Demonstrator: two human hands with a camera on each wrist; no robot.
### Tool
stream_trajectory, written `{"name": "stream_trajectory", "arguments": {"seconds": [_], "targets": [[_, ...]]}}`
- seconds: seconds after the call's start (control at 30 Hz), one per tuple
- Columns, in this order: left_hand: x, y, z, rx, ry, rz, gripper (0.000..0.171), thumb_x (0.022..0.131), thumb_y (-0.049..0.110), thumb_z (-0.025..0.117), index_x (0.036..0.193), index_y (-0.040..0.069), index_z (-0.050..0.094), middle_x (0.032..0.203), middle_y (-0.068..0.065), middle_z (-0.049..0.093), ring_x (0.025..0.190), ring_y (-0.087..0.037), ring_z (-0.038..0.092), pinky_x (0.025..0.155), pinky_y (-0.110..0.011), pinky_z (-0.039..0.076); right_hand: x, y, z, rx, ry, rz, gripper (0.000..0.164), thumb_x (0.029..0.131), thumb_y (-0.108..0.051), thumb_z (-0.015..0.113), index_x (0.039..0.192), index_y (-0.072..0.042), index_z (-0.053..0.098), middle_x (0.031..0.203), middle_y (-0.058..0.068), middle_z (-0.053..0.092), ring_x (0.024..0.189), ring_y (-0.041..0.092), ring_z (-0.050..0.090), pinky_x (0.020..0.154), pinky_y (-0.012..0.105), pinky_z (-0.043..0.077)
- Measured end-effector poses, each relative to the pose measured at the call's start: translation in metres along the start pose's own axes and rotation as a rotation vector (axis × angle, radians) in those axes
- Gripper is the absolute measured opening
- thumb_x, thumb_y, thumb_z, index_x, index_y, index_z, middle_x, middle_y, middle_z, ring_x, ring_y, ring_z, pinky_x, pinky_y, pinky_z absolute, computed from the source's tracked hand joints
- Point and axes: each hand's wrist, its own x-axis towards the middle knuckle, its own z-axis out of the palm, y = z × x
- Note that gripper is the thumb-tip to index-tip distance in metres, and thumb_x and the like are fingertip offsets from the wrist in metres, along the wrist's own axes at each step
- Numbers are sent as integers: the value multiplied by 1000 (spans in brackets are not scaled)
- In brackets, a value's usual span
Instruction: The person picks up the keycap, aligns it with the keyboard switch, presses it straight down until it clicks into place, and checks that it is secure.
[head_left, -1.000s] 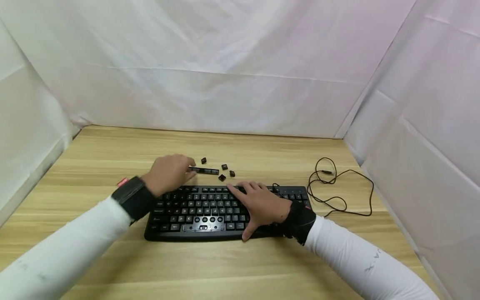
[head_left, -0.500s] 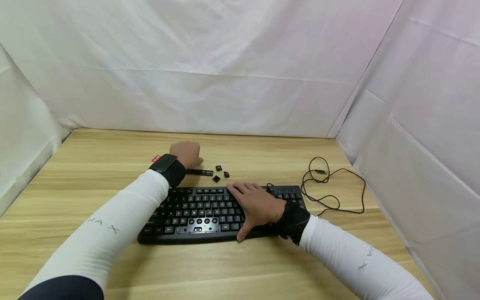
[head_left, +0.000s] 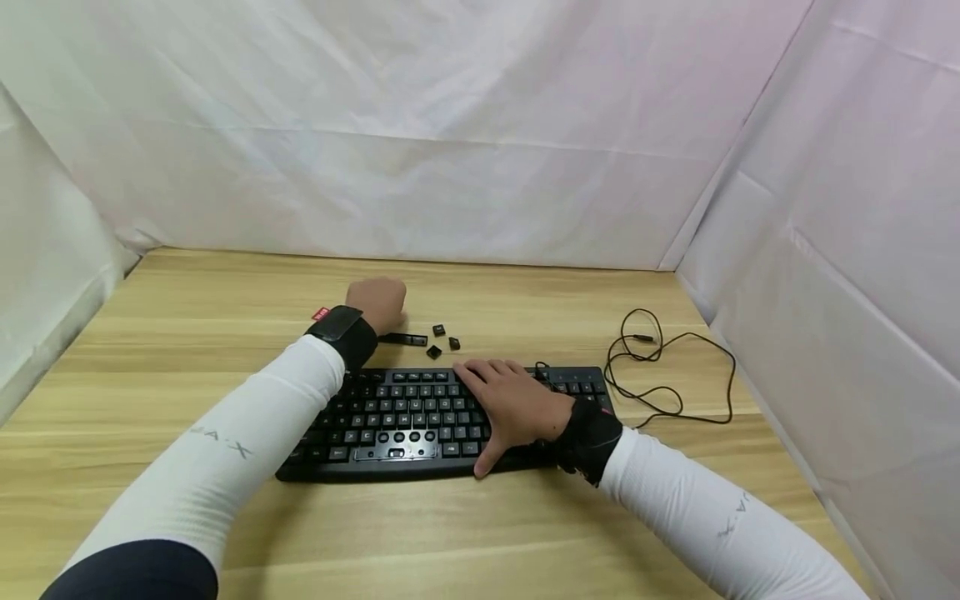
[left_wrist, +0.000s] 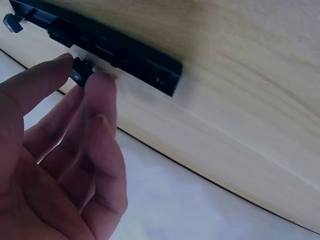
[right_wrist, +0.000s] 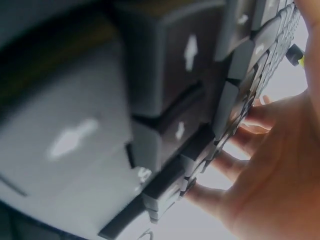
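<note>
Beyond the keyboard its spacebar lay detached, left hand pinching a keycap; right hand splayed atop it

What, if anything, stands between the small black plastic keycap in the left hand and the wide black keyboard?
A long black plastic key bar lies between the keycap, pinched by the left hand, and the keyboard. Lifting over it would probably clear it.

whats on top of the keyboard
The right hand rests spread on the keyboard, towards its right end. The head view hides what lies under it; the right wrist view shows arrow-marked keys, but not the spots the hand covers.
</note>
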Motion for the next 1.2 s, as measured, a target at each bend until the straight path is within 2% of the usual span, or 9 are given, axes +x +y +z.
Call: {"name": "stream_trajectory", "arguments": {"seconds": [0.2, 0.3, 0.37, 0.4, 0.43, 0.6, 0.87, 1.0, 1.2], "targets": [[-10, 0, -5, -50, 69, 100, 50, 81, 12, 61, 52, 19, 22, 56, 3, 13, 49, -13, 11, 45, -29, 11, -2, 1, 1, 8, 6, -8, 141, 46, -83, 65, 151, -5, 12, 151, 12, 25, 133, 29, 24, 107, 53, 27], [-18, -3, -8, -53, 106, 156, 30, 78, 16, 65, 54, 17, 47, 54, 3, 37, 47, -10, 24, 42, -26, 20, -2, 2, 3, 13, 16, -10, 141, 46, -83, 64, 151, -5, 11, 151, 12, 24, 133, 28, 24, 108, 53, 26], [-26, -3, -12, -49, 99, 185, 7, 78, 18, 66, 71, 14, 65, 67, -1, 57, 51, -11, 39, 43, -27, 34, -1, 2, 4, 11, 17, -10, 141, 46, -84, 64, 151, -5, 11, 152, 12, 24, 134, 28, 23, 108, 53, 26], [-32, -2, -15, -46, 91, 200, 9, 78, 19, 67, 82, 13, 70, 77, -3, 64, 54, -12, 46, 44, -30, 40, -1, 3, 4, 12, 17, -11, 141, 46, -84, 63, 151, -5, 11, 152, 12, 24, 134, 28, 23, 108, 53, 26], [-39, -1, -19, -56, 80, 209, 18, 78, 20, 68, 93, 11, 72, 88, -5, 68, 58, -13, 52, 46, -32, 46, 0, 3, 4, 12, 18, -12, 141, 46, -84, 63, 151, -5, 11, 152, 12, 24, 134, 28, 23, 108, 53, 25], [-77, 6, -27, -104, 60, 261, 25, 77, 26, 73, 96, 10, 71, 88, -4, 70, 60, -11, 57, 46, -30, 51, 3, 3, 3, 22, 28, -24, 140, 47, -83, 64, 151, -5, 12, 152, 13, 24, 134, 29, 22, 108, 54, 25], [-132, 15, -22, -124, 121, 352, 19, 74, 27, 77, 88, 15, 72, 82, 2, 69, 60, -5, 56, 49, -28, 52, 1, 2, 4, 31, 22, -19, 141, 47, -83, 64, 151, -5, 11, 153, 14, 23, 135, 29, 22, 108, 54, 24], [-148, 24, -23, -148, 111, 384, 19, 74, 25, 78, 90, 17, 73, 86, 2, 66, 63, -5, 56, 51, -29, 52, -1, 1, -1, 31, 11, -18, 140, 47, -83, 65, 151, -5, 11, 153, 14, 22, 135, 29, 21, 108, 54, 25], [-161, 33, -23, -163, 103, 388, 19, 74, 23, 78, 91, 18, 73, 88, 3, 67, 69, -8, 61, 54, -31, 54, 1, 3, -10, 24, 33, -13, 140, 47, -81, 67, 151, -5, 12, 153, 14, 23, 135, 29, 21, 108, 55, 24]]}}
